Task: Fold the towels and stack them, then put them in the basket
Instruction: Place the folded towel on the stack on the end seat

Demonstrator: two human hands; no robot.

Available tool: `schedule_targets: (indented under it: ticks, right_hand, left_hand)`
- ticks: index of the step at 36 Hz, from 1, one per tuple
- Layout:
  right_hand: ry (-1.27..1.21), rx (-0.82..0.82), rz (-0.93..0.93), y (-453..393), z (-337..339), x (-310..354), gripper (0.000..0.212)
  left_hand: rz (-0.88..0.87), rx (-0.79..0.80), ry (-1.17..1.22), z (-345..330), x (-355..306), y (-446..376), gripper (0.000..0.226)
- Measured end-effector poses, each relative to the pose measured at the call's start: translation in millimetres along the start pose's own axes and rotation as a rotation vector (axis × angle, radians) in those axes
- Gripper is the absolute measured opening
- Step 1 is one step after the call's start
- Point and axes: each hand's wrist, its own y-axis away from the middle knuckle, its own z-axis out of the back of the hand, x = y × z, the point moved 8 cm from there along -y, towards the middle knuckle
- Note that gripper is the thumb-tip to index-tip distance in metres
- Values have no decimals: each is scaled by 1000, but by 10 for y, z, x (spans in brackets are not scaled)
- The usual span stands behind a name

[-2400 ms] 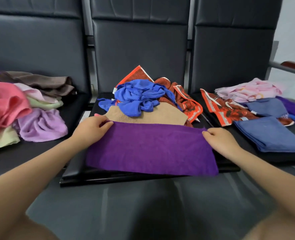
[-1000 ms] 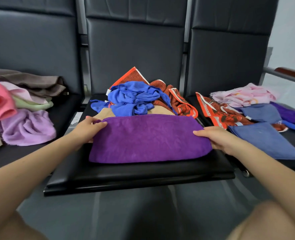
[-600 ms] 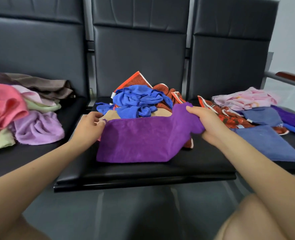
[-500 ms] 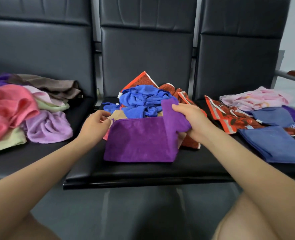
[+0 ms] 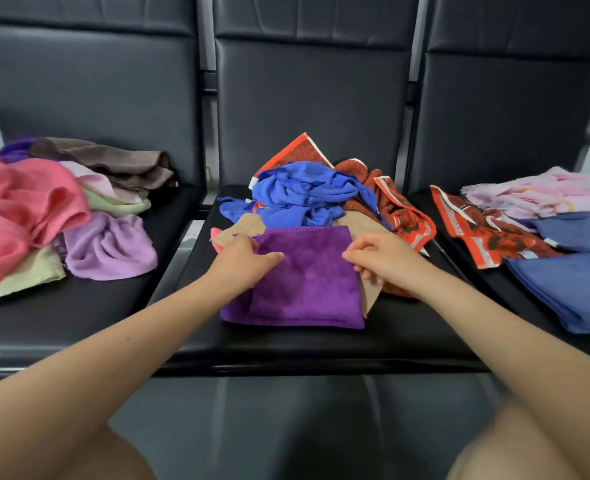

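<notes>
- Head view: purple towel [image 5: 304,282] lies folded at front of middle black seat [image 5: 321,344], on a tan towel [image 5: 368,296].
- Left hand [image 5: 243,259] rests flat on towel's left part, fingers straight.
- Right hand [image 5: 378,259] at towel's right edge, fingers curled, pinching the edge.
- Blue towel [image 5: 300,195] & red patterned towels [image 5: 397,209] heaped behind.
- Pink/lilac pile [image 5: 44,216] on left seat; folded blue towels [image 5: 570,292] on right seat.
</notes>
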Motion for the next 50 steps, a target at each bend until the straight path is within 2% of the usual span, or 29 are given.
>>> schedule_targets:
  ticks: [2, 5, 9, 12, 15, 17, 23, 28, 30, 33, 37, 39, 41, 44, 47, 50]
  right_hand:
    - [-19, 16, -50, 5, 22, -143, 9]
    - [-59, 66, -107, 29, -68, -297, 20]
    - [-21, 22, -54, 30, -105, -269, 25]
    - [-38, -6, -16, 4, -124, -203, 26]
    - [-37, -14, -10, -36, -174, -152, 28]
    - [26, -8, -23, -67, -221, -119, 32]
    - [313, 43, -49, -58, -395, -45, 48]
    - [268, 137, -76, 0, -531, 32, 35]
    - [143, 141, -91, 41, -558, 57, 24]
    - [-294, 193, -140, 87, -640, 150, 11]
    - [-619, 162, -147, 170, -507, 410, 13]
    - [-702, 116, -168, 228, -367, 499, 24]
    - [-783, 85, -186, 292, -224, 566, 36]
    - [-969, 5, -152, 375, 13, 709, 17]
    - [-1112, -70, -103, 436, 243, 749, 14]
    - [-1177, -120, -79, 498, 415, 684, 15]
  left_hand:
    - [-1, 6, -45, -23, 2, 1, 30]
    - [1, 15, -59, -48, 34, -37, 32]
    - [-38, -23, 77, -24, -6, -48, 33]
    - [-65, -125, 207, 64, -55, -32, 20]
    - [13, -142, 335, 129, 49, -43, 31]
    - [53, -146, 275, 183, 115, -33, 37]
    - [66, -124, -183, 267, 370, 10, 36]
    - [36, -88, -324, 217, 370, 60, 47]
    - [32, -74, -314, 214, 352, 78, 51]
    - [58, -60, -206, 248, 383, 64, 44]
    - [-20, -117, -94, 311, 256, 134, 39]
    - [-58, -101, -16, 252, 148, 197, 42]
    - [-57, -28, 64, 152, -17, 296, 48]
    - [42, 113, 196, -59, -276, 473, 50]
    - [203, 304, 474, -354, -429, 580, 66]
    - [209, 457, 797, -551, -607, 583, 70]
